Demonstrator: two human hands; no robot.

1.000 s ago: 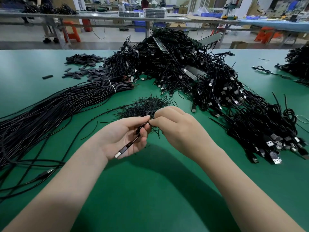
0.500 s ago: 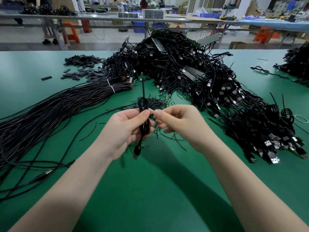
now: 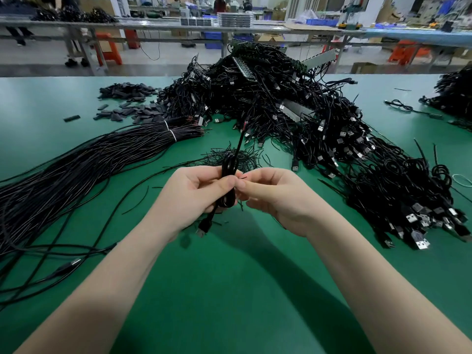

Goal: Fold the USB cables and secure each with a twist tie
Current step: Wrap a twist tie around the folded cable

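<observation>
A folded black USB cable (image 3: 229, 163) stands upright in my left hand (image 3: 190, 196), whose fingers and thumb curl round its middle. Its loops stick out above the fist, one bare end points up and away, and its plug (image 3: 203, 228) hangs below. My right hand (image 3: 274, 198) is right beside it, fingertips pinching a thin black twist tie (image 3: 241, 203) against the bundle. Behind the hands a small heap of loose twist ties (image 3: 231, 158) lies on the green table (image 3: 229, 290).
A large pile of tied USB cables (image 3: 293, 111) fills the middle and right. A long bundle of straight cables (image 3: 84, 159) runs off to the left. Small black sleeves (image 3: 127, 98) are scattered at the back left. Another cable pile (image 3: 454, 93) sits far right.
One second ago both hands pinched a tie and plug end low together. The left hand has since turned the folded cable upright, and the right hand has closed in on its middle.
</observation>
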